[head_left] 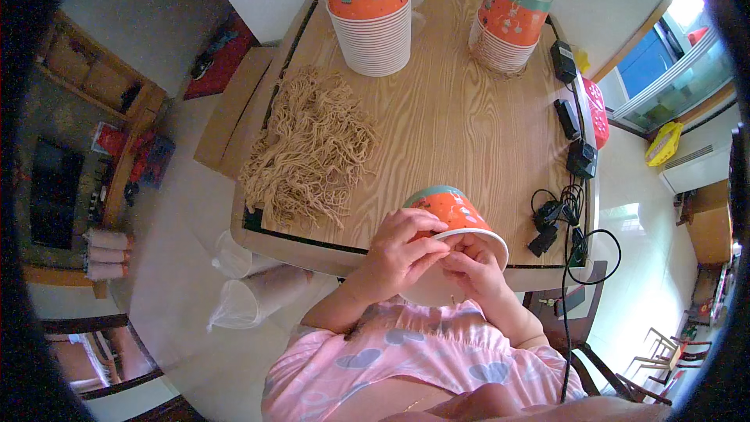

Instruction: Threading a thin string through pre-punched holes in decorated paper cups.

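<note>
An orange paper tub (pixel 451 205) with a teal base band and white rim lies tipped at the table's near edge, its mouth toward me. My left hand (pixel 404 252) is closed at the tub's left side, with fingers on its wall and rim. At the mouth, my right hand (pixel 475 268) is closed in a pinch close to the left fingertips. Whatever sits between those fingertips is too small to make out. A loose heap of tan twine strands (pixel 312 144) spreads over the table's left side.
A tall stack of matching tubs (pixel 371 27) stands at the far middle, a shorter stack (pixel 512 19) at far right. Black adapters (pixel 580 159) and coiled cables (pixel 558 211) line the right edge. Plastic-wrapped rolls (pixel 258 297) lie on the floor at left, near a cardboard box (pixel 234 113).
</note>
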Demonstrator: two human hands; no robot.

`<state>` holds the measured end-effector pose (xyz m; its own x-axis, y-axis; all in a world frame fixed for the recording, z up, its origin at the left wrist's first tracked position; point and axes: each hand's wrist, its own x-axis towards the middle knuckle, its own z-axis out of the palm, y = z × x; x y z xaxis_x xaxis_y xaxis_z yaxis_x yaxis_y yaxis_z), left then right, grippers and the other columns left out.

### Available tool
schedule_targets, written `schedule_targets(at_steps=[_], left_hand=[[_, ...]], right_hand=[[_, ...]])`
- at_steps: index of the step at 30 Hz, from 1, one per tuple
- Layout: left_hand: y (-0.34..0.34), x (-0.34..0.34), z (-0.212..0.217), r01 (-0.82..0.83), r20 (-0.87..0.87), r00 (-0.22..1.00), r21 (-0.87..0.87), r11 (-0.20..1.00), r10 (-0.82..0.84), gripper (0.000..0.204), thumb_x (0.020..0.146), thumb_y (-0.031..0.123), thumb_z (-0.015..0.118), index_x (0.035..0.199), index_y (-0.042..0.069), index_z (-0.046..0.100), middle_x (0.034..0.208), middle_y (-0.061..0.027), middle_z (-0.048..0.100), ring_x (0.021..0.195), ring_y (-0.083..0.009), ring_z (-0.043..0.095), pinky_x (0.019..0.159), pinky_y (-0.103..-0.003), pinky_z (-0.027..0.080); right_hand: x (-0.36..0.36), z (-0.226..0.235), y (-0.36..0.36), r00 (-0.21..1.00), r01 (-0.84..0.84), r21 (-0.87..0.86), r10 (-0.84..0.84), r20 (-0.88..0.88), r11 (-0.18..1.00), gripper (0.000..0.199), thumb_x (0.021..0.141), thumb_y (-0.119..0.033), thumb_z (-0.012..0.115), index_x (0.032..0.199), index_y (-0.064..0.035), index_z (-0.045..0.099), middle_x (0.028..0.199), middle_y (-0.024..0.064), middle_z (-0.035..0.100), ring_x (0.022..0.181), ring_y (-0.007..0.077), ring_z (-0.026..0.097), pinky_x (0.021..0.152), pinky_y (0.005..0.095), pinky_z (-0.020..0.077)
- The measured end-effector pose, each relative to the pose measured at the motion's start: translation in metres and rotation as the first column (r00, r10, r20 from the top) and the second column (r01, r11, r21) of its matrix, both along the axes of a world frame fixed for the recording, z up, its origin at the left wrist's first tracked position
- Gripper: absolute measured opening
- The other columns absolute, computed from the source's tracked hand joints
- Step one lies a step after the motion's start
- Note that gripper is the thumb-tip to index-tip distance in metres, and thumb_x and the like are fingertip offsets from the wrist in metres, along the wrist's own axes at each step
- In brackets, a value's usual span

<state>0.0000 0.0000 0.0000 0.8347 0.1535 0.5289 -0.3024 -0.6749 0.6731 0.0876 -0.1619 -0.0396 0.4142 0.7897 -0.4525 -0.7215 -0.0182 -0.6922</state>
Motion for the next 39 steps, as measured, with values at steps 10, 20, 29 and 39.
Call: schedule_targets(at_steps=[10, 20, 29, 39], left_hand=[[-0.003, 0.004, -0.003, -0.02, 0.025, 1.0, 0.075, 0.997, 0.018, 0.016, 0.074, 0.013, 0.066, 0.083, 0.006, 0.055, 0.101, -0.0079, 0.054, 0.097, -0.0272, 0.054, 0.081, -0.04, 0.042], [-0.005, 0.003, 0.001, 0.013, -0.016, 1.0, 0.098, 0.995, -0.012, 0.013, 0.077, 0.011, 0.063, 0.08, 0.005, 0.052, 0.104, -0.0114, 0.053, 0.099, -0.0302, 0.052, 0.085, -0.043, 0.042], [-0.01, 0.0, -0.007, -0.009, 0.038, 0.999, -0.094, 0.996, 0.013, 0.026, 0.072, 0.009, 0.067, 0.091, 0.007, 0.049, 0.1, -0.01, 0.054, 0.096, -0.0295, 0.054, 0.081, -0.041, 0.043], [-0.008, -0.001, -0.006, 0.055, 0.013, 0.998, -0.061, 0.997, -0.054, 0.026, 0.069, 0.003, 0.064, 0.089, 0.008, 0.047, 0.097, -0.0096, 0.054, 0.092, -0.03, 0.054, 0.082, -0.042, 0.044]], right_hand=[[-0.001, 0.006, 0.003, 0.998, -0.009, 0.104, 0.003, 0.059, 0.995, 0.011, 0.085, -0.01, 0.059, 0.091, -0.0035, 0.053, 0.077, -0.0002, 0.051, 0.064, 0.0064, 0.048, 0.051, 0.0181, 0.0385], [-0.003, 0.006, -0.001, 0.963, -0.033, 0.06, 0.016, 0.267, 0.998, 0.011, 0.086, -0.012, 0.059, 0.091, -0.0028, 0.056, 0.08, -0.0005, 0.055, 0.07, 0.0072, 0.051, 0.058, 0.0193, 0.0415], [-0.012, 0.018, 0.002, 0.977, 0.163, -0.163, -0.136, 0.162, 0.973, 0.011, 0.084, -0.007, 0.056, 0.093, 0.0006, 0.057, 0.086, 0.0036, 0.059, 0.073, 0.0099, 0.056, 0.064, 0.021, 0.0449], [-0.015, -0.011, -0.009, 0.957, 0.242, -0.087, -0.253, -0.144, 0.966, 0.022, 0.082, -0.002, 0.054, 0.103, 0.0026, 0.057, 0.105, 0.0115, 0.06, 0.099, 0.0226, 0.057, 0.085, 0.033, 0.0456]])
